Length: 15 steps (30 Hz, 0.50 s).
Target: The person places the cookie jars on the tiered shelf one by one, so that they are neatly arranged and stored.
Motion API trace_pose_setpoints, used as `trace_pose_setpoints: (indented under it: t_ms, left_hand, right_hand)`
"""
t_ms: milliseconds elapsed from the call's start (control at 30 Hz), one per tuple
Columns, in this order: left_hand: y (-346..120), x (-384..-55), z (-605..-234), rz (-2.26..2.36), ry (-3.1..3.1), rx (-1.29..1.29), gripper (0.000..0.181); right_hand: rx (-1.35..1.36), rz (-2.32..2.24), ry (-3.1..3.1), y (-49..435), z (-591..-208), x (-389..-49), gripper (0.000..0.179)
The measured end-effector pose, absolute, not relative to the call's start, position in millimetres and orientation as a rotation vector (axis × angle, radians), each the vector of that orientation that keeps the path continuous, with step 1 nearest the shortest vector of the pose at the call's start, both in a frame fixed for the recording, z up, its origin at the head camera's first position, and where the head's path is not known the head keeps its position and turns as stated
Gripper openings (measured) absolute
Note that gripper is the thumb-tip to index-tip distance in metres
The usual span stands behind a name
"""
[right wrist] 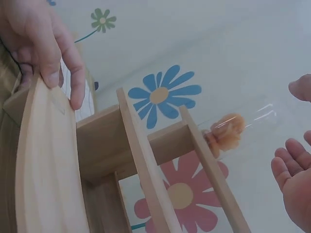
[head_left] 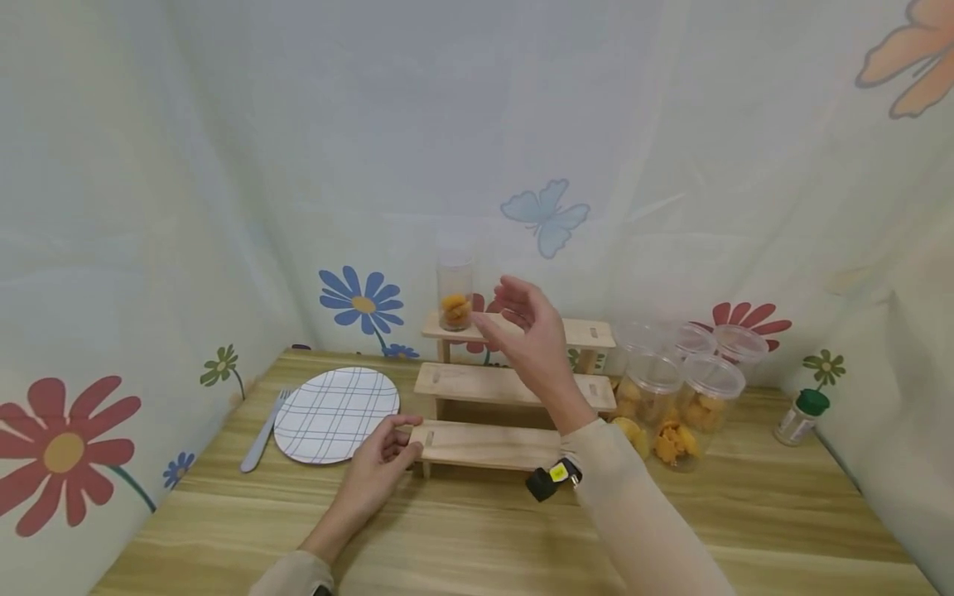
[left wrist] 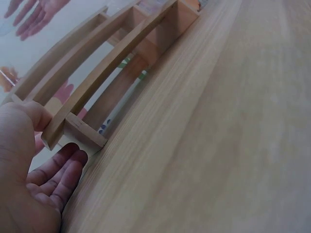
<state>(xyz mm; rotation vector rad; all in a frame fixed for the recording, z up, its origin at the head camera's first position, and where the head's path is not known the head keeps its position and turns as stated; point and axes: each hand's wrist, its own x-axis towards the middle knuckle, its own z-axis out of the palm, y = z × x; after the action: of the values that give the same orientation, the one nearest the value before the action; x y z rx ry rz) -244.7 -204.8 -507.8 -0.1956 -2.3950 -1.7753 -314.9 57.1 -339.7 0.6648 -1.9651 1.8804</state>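
Note:
A three-tier wooden rack [head_left: 492,447] stands on the table, stepped up toward the back. My left hand [head_left: 383,455] grips the left end of its lowest shelf; in the right wrist view, the thumb and a finger [right wrist: 76,82] lie at that end. On the left of the top shelf stands a clear jar [head_left: 455,290] with orange-yellow pieces at its bottom. My right hand [head_left: 531,331] is raised over the rack, right of this jar, fingers spread and holding nothing. A gap separates the palm from the jar [right wrist: 260,116] in the right wrist view.
Several clear lidded jars [head_left: 711,377] with orange-yellow pieces crowd the rack's right side. Farther right stands a small green-capped bottle [head_left: 801,418]. Left of the rack lie a checked plate [head_left: 335,414] and a fork [head_left: 264,434]. A flowered curtain [head_left: 417,124] hangs close behind.

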Motion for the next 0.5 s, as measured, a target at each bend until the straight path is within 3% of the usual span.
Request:
trace_pose_setpoints:
  t_ms: [500]
  left_hand:
    - [-207,-248,-511,-1.795,-2.389,-0.208,0.035]
  right_hand:
    - [0.737,1.916,-1.747,97,-343,-258,0.068]
